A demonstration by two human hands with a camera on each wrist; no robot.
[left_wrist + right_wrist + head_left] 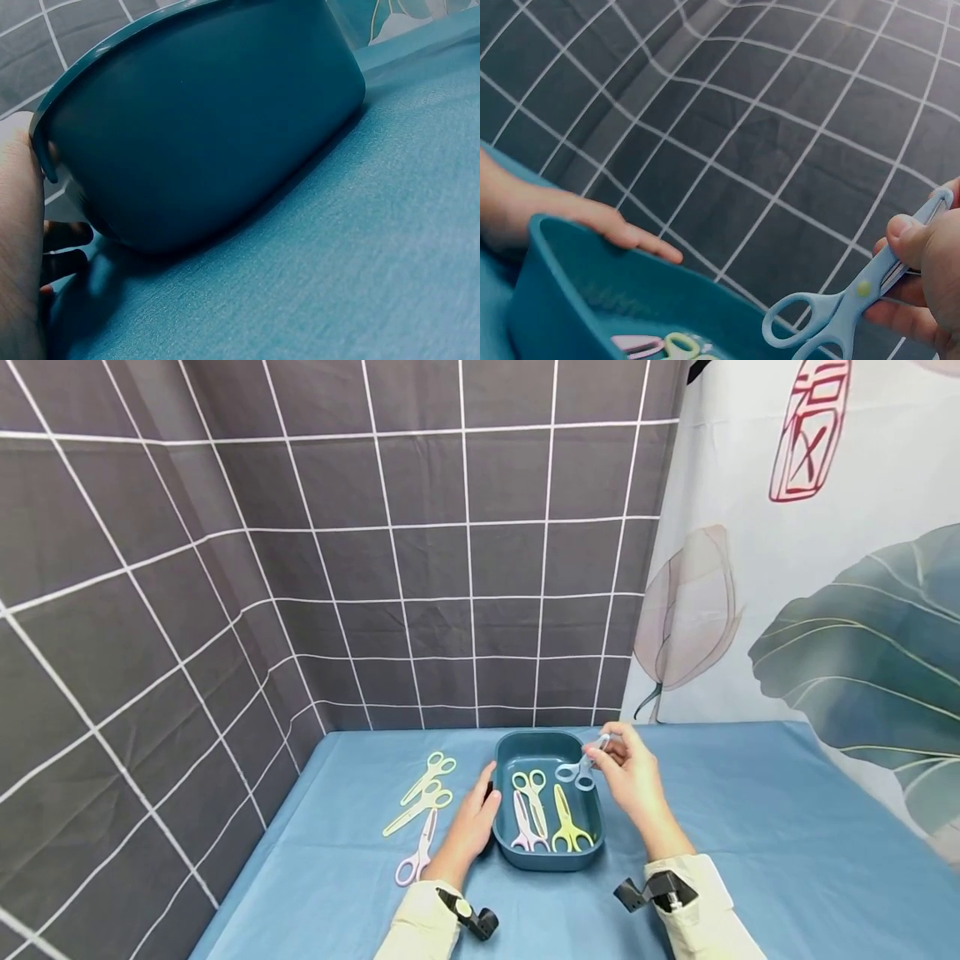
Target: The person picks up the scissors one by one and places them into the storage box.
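Over the far right corner of the teal plastic bin (545, 861), my right hand (633, 777) pinches light-blue scissors (847, 304) by the blade end, finger loops hanging downward. My left hand (472, 822) rests against the bin's left rim with fairly straight fingers (626, 231). The bin stands upright on the cloth. Inside lie pink-and-white scissors (528, 839), pale green scissors (534, 793) and bright yellow scissors (567, 827). In the left wrist view, the bin's outer wall (210, 127) hides its contents.
Left of the bin, two pairs of pale yellow-green scissors, the farther pair (432, 770) and the nearer pair (423, 802), lie above pink scissors (422, 856). Blue cloth (750, 827) covers the table. A dark gridded curtain (435, 568) stands behind, with a printed white curtain (720, 460) at right.
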